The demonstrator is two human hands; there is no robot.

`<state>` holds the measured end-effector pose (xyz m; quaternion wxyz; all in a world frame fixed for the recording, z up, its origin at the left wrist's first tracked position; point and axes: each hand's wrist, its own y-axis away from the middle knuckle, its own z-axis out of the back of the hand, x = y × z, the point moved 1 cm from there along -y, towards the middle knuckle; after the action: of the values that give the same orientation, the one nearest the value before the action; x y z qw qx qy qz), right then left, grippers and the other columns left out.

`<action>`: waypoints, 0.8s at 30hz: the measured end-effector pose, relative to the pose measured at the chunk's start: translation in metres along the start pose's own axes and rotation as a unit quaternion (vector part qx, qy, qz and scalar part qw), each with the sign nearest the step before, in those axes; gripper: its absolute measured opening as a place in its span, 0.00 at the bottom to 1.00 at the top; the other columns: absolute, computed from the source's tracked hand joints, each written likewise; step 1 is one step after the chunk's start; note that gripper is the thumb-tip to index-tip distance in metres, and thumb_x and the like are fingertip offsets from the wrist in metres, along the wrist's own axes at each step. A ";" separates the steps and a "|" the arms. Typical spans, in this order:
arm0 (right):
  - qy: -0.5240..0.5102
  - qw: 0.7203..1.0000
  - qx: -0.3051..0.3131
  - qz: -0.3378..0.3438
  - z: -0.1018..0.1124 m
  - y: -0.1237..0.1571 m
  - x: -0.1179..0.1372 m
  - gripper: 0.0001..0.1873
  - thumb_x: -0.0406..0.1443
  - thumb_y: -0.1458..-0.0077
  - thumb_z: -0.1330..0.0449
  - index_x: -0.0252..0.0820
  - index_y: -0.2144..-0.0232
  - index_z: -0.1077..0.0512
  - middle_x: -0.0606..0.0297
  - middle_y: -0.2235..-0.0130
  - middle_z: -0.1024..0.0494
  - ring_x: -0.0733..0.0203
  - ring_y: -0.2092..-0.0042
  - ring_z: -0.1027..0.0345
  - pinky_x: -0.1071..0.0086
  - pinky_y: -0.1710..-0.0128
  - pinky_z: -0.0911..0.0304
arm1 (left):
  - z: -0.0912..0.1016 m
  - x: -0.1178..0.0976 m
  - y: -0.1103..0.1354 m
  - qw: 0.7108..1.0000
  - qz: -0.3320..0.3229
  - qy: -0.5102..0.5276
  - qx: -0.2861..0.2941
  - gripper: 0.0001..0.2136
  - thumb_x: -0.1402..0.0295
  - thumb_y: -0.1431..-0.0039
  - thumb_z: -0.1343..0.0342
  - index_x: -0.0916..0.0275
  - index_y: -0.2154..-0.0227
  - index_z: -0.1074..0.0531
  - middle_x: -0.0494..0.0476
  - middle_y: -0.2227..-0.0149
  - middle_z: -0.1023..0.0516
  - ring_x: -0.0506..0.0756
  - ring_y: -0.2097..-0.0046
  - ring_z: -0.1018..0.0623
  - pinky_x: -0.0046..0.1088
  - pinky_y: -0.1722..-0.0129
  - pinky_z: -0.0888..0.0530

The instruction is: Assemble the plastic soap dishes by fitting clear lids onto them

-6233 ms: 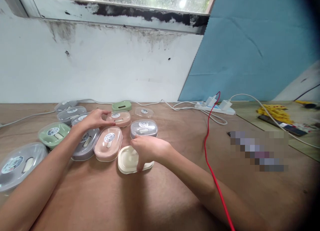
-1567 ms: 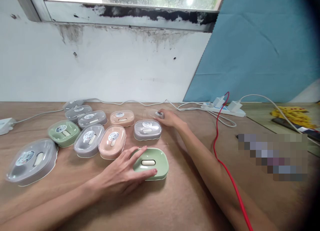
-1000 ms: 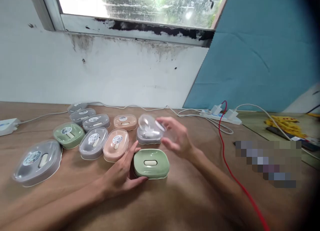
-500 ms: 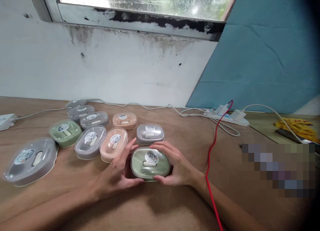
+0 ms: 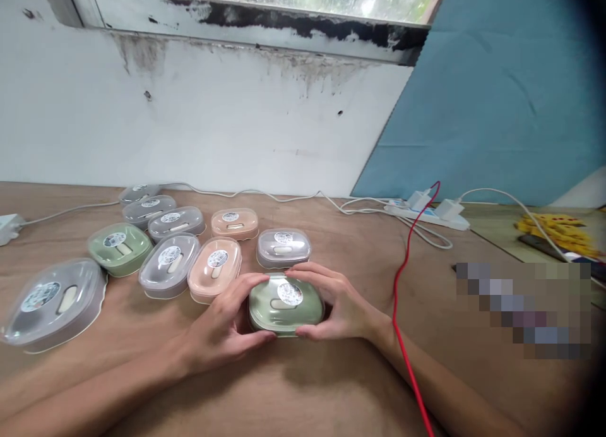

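Note:
A green oval plastic box (image 5: 279, 314) with a clear lid and a round patterned sticker rests on the table in front of me. My left hand (image 5: 231, 320) grips its left end, fingers at the far edge and thumb at the near edge. On the opposite end, my right hand (image 5: 334, 301) holds the box the same way. Just behind it stands a grey lidded box (image 5: 284, 251). A pink lidded box (image 5: 213, 282) is close beside my left hand's fingers, with a second pink box (image 5: 235, 225) farther back.
More lidded boxes spread to the left: a large grey one (image 5: 57, 304), a green one (image 5: 118, 252) and several other grey ones. A red cable (image 5: 396, 292) crosses over my right forearm. At the back right lies a white power strip (image 5: 445, 217); a blurred-out patch is at the right.
My left hand's fingers have come in from beside the pink box onto the green box's far edge. My right hand stays on the box. The view has shifted slightly.

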<state>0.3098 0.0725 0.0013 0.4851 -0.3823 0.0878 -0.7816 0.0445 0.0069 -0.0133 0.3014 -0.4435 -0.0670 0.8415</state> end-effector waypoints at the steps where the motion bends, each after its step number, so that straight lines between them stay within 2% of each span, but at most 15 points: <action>1: 0.003 1.000 -0.001 0.003 0.000 0.000 0.000 0.46 0.48 0.57 0.22 0.48 0.37 0.29 0.51 0.41 0.23 0.44 0.44 0.24 0.55 0.44 0.26 | 0.000 0.001 0.000 1.000 -0.002 -0.004 0.000 0.34 0.63 0.38 0.33 0.53 0.34 0.42 0.63 0.37 0.29 0.65 0.37 0.26 0.47 0.38 0.25; 6: 0.006 1.000 -0.003 0.003 0.000 0.001 -0.002 0.48 0.51 0.58 0.21 0.48 0.36 0.28 0.51 0.41 0.22 0.44 0.43 0.24 0.54 0.44 0.26 | 0.000 0.006 0.002 0.999 -0.027 -0.031 -0.006 0.36 0.61 0.38 0.32 0.54 0.33 0.43 0.66 0.33 0.32 0.67 0.32 0.30 0.51 0.34 0.28; 9: -0.010 1.000 0.000 -0.003 -0.001 0.001 -0.004 0.49 0.52 0.59 0.21 0.49 0.36 0.28 0.52 0.41 0.22 0.43 0.43 0.24 0.53 0.44 0.26 | 0.000 0.006 0.002 0.999 -0.028 -0.028 0.001 0.37 0.60 0.40 0.31 0.55 0.33 0.43 0.67 0.34 0.32 0.68 0.33 0.29 0.52 0.35 0.27; 13: -0.030 0.999 -0.006 -0.031 -0.004 0.001 -0.005 0.50 0.53 0.62 0.20 0.49 0.38 0.27 0.52 0.42 0.22 0.43 0.44 0.24 0.52 0.44 0.27 | -0.001 0.003 0.002 0.999 -0.020 -0.041 0.001 0.35 0.64 0.37 0.34 0.55 0.32 0.45 0.67 0.35 0.31 0.67 0.34 0.27 0.51 0.36 0.26; 16: -0.029 0.999 -0.010 -0.037 -0.005 0.000 -0.004 0.51 0.53 0.63 0.19 0.48 0.38 0.27 0.52 0.43 0.21 0.43 0.43 0.25 0.52 0.43 0.28 | -0.001 0.001 0.002 0.998 -0.017 -0.066 0.002 0.36 0.65 0.38 0.35 0.56 0.32 0.46 0.69 0.32 0.35 0.69 0.30 0.33 0.54 0.33 0.30; 19: -0.030 0.999 -0.010 -0.034 -0.006 -0.002 -0.001 0.51 0.52 0.64 0.19 0.48 0.39 0.27 0.53 0.43 0.21 0.43 0.42 0.26 0.52 0.43 0.29 | -0.001 0.000 0.003 0.996 -0.018 -0.090 0.005 0.36 0.64 0.37 0.36 0.56 0.31 0.47 0.70 0.28 0.41 0.70 0.27 0.39 0.57 0.30 0.34; 24: -0.033 0.998 -0.001 -0.056 -0.006 -0.004 0.002 0.49 0.46 0.63 0.19 0.48 0.39 0.29 0.54 0.44 0.21 0.43 0.43 0.27 0.51 0.44 0.29 | -0.004 0.000 0.005 0.993 -0.029 -0.115 0.010 0.35 0.62 0.32 0.40 0.58 0.29 0.52 0.73 0.27 0.44 0.70 0.26 0.40 0.58 0.30 0.34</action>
<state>0.3020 0.0713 0.0000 0.4425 -0.4127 0.0508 -0.7946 0.0453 0.0019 -0.0172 0.3209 -0.3381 -0.1056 0.8784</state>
